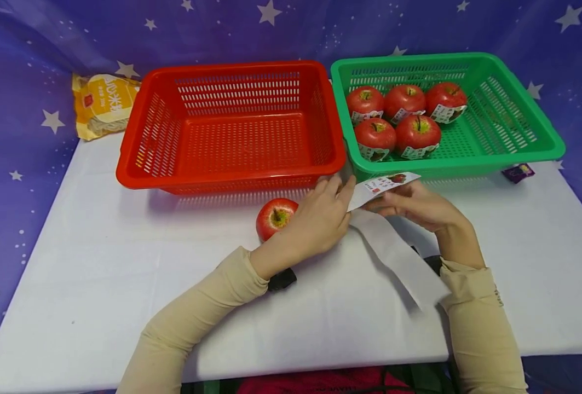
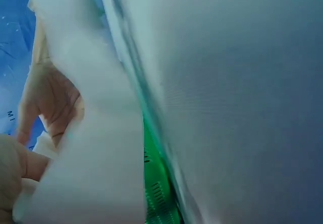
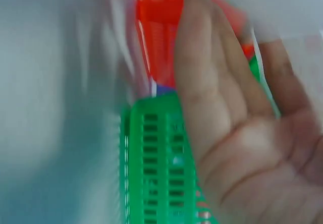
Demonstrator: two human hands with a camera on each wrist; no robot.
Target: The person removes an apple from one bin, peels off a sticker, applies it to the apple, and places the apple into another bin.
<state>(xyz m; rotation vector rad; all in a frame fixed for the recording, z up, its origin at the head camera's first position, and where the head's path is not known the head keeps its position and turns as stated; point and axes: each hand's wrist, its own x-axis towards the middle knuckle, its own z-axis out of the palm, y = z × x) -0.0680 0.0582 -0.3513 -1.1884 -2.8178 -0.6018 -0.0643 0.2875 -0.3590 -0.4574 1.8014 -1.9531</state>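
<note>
Label strip (image 1: 386, 185) pinched at its printed end between left hand (image 1: 315, 219) and right hand (image 1: 419, 205), white tail trailing over the table (image 1: 98, 262); bare apple (image 1: 275, 217) just beside the left wrist, in front of the red basket (image 1: 231, 123). Wrapping stage, by the look of it — five banded apples (image 1: 403, 117) already in the green basket (image 1: 497, 109); next, probably: strip brought round the bare fruit, ends kept taut — no slack.

1. Both arms wear long, close-fitting beige sleeves that end at the wrists; the left hand (image 1: 315, 219) and right hand (image 1: 414, 205) are bare
2. A black strap or mount sits under the left wrist; another dark piece shows by the right wrist
3. Small dark lettering marks the right sleeve's outer edge; too small to read
</note>
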